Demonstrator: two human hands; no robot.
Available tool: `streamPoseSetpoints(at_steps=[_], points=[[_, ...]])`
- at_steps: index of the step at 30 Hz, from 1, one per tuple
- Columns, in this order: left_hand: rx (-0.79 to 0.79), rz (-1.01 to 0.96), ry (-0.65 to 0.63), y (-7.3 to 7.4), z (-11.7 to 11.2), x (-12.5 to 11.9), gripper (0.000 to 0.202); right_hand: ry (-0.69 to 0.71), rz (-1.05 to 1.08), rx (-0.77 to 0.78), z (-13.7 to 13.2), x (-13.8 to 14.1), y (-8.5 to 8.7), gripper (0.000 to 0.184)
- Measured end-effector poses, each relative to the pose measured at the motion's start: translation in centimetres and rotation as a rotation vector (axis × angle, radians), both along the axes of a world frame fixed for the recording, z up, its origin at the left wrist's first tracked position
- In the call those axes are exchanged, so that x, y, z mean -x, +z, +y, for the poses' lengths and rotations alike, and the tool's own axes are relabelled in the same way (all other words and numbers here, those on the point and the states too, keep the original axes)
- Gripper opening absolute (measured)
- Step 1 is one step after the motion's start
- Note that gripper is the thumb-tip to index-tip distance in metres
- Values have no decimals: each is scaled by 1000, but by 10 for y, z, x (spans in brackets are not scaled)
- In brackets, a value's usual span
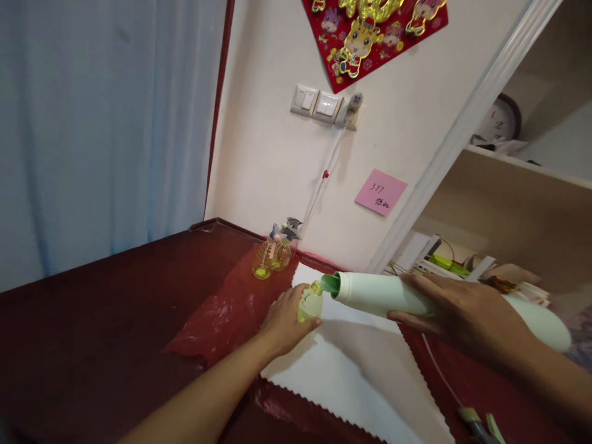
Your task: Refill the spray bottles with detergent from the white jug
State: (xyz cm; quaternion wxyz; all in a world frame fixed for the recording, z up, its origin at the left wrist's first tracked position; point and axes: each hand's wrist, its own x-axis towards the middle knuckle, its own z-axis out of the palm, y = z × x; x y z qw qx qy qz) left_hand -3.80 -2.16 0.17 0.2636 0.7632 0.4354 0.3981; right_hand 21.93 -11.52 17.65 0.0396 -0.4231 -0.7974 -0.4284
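- Currently the left hand is wrapped around a small clear plastic bottle, its fingers closed on the body and tilting it toward the right hand. Yellow-green liquid shows inside, but the fingers hide part of it.
- Meanwhile the right hand is clamped around a long white plastic bottle, which lies almost level. Its green-lined mouth sits ahead of the grip, right at the small bottle's neck; I cannot tell whether they touch.
- Judging by how the 2 bottles meet, this looks like a pouring step, from the white bottle into the small one.
- The next move calls for a steady left grip and a slow tilt from the right, keeping the mouth over the neck.
- Beyond the left hand, 2 ribbed trigger spray bottles stand upright side by side on a red plastic sheet.
- Beneath both hands lies a white scallop-edged sheet, on a dark red tabletop.
- Past the grip, on the wall, are light switches and a pink sticky note.
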Motion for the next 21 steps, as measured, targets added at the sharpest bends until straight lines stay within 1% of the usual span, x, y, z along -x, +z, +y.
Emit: streamPoseSetpoints(at_steps=[6, 13, 19, 21], points=[[3, -1, -7, 1, -1, 0, 68, 21, 0, -1, -1, 0, 1, 42], [2, -13, 4, -2, 1, 0, 70, -23, 29, 26, -1, -1, -1, 43], [-5, -27, 14, 1, 1, 0, 68, -59, 102, 66, -1, -3, -9, 41], [-13, -35, 16, 1, 1, 0, 69, -74, 139, 64, 0, -5, -13, 44]])
